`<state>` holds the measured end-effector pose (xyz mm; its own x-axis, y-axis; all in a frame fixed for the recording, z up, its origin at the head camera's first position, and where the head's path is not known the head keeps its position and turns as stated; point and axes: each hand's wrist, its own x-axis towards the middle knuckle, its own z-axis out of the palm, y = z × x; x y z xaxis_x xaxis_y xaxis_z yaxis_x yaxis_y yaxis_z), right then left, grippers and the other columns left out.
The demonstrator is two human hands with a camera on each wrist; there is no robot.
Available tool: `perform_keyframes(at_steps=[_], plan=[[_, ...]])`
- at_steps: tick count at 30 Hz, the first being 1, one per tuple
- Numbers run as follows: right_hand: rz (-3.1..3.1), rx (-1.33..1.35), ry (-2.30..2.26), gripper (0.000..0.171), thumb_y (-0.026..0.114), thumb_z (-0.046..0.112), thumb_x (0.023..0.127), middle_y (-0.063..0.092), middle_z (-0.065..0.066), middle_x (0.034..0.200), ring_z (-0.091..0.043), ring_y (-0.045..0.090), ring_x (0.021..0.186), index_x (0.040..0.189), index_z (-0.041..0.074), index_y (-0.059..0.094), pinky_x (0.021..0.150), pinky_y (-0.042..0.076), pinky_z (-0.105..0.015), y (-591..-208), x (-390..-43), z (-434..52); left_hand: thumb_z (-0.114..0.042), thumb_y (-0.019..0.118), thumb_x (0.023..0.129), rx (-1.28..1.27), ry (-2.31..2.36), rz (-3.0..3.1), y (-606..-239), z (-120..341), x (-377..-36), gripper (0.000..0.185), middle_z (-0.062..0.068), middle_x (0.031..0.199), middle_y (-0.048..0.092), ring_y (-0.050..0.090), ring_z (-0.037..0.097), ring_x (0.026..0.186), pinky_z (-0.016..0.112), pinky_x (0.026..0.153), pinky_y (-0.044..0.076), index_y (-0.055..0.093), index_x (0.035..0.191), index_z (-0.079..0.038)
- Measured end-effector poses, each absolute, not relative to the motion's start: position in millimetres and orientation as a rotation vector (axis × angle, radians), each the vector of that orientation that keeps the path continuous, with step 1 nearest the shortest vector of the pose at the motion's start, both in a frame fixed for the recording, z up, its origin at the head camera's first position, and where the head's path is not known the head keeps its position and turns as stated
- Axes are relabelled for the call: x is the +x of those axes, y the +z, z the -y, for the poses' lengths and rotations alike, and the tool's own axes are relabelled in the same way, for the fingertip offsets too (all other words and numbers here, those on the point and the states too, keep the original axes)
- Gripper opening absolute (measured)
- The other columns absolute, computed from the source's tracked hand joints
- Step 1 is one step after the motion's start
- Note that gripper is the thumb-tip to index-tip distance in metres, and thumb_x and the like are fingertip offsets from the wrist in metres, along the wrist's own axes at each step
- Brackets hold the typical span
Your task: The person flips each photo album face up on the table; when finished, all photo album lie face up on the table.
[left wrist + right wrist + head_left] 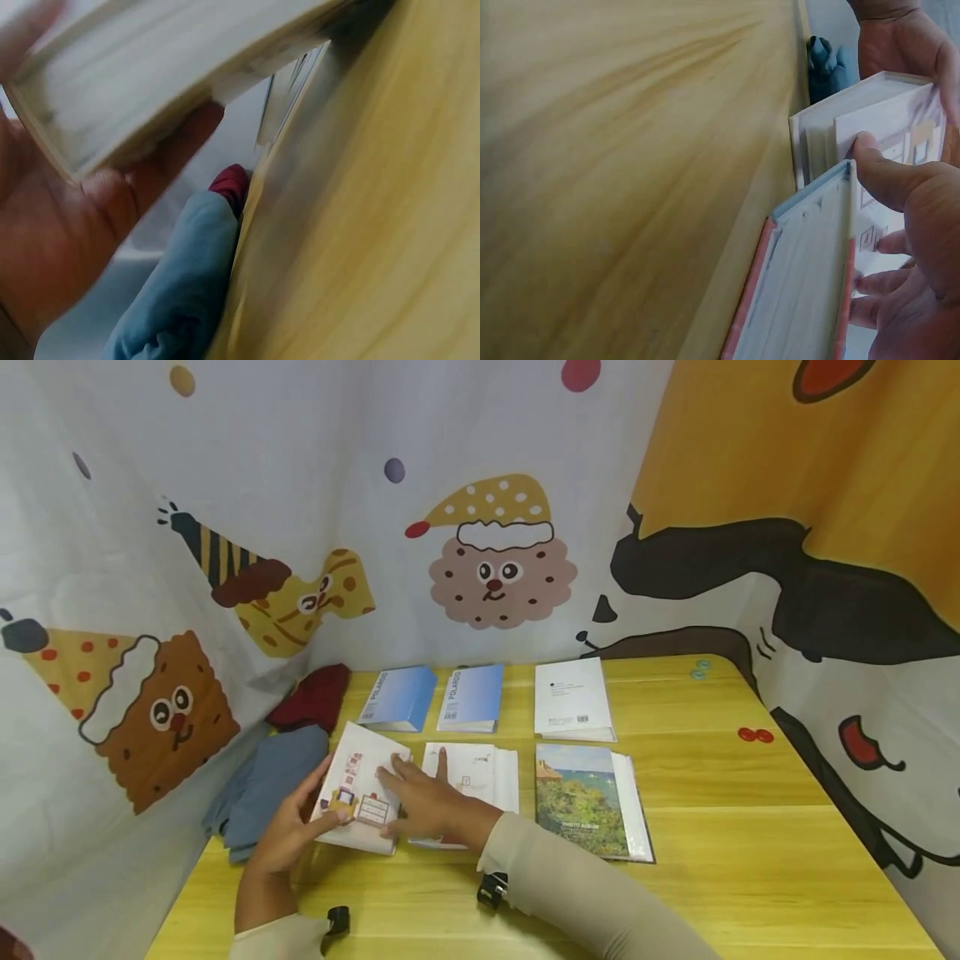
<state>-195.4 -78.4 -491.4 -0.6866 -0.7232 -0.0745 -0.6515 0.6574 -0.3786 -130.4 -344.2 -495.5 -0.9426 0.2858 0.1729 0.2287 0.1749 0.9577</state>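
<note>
My left hand [288,831] grips a white photo album with small pictures on its cover [362,793], thumb on top and fingers under its left edge, which is tilted up off the yellow table [675,860]. In the left wrist view the palm [52,240] cradles the album's page edge [150,75]. My right hand [423,802] lies flat with straight fingers across this album and the white album beside it [480,772]. The right wrist view shows the thumb [885,176] at the edge of the pink-edged album [802,285], next to the pictured album [877,120].
Two blue albums [397,697] [471,697] and a white one [573,697] lie in the back row, and a landscape-cover album [588,802] sits at the front right. Dark red cloth [311,697] and blue-grey cloth [266,785] are piled at the left. Small buttons [753,735] lie at the right.
</note>
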Motion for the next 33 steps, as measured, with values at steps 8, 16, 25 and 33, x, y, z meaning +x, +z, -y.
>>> perform_keyframes(at_steps=[8, 16, 25, 33], plan=[[-2.728, -1.072, -0.36, 0.087, 0.066, 0.069, 0.1, 0.024, -0.008, 0.183, -0.03, 0.028, 0.17, 0.172, 0.028, 0.037, 0.129, 0.005, -0.083, -499, -194, 83, -0.005, 0.079, 0.099, 0.332, 1.634, -2.667, -498, 347, -134, 0.089, 0.037, 0.167, 0.041, 0.052, -0.017, 0.127, 0.006, 0.094, 0.05, 0.027, 0.172, 0.001], [-2.748, -1.049, -0.339, 0.083, 0.064, 0.07, 0.101, 0.025, -0.006, 0.183, -0.03, 0.024, 0.171, 0.169, 0.029, 0.042, 0.129, 0.007, -0.083, -504, -195, 85, -0.009, 0.087, 0.092, 0.229, 1.252, -2.882, -503, 343, -142, 0.076, 0.041, 0.153, 0.054, 0.067, 0.045, 0.128, 0.047, 0.103, 0.06, 0.052, 0.157, 0.007], [-2.749, -0.953, -0.458, 0.08, 0.064, 0.065, 0.104, 0.02, -0.007, 0.185, -0.031, 0.018, 0.172, 0.171, 0.028, 0.04, 0.129, 0.001, -0.083, -489, -206, 59, -0.033, 0.087, 0.093, 0.219, 0.716, -3.127, -482, 313, -148, 0.08, 0.043, 0.158, 0.048, 0.052, 0.064, 0.141, 0.078, 0.112, 0.045, 0.056, 0.153, 0.009], [-2.764, -0.851, -0.726, 0.078, 0.068, 0.055, 0.105, 0.021, -0.013, 0.184, -0.039, 0.015, 0.172, 0.17, 0.02, 0.041, 0.126, -0.006, -0.086, -476, -227, 1, -0.039, 0.089, 0.092, 0.429, 0.649, -3.161, -462, 266, -163, 0.082, 0.034, 0.165, 0.047, 0.053, 0.06, 0.144, 0.076, 0.11, 0.049, 0.057, 0.155, 0.004]])
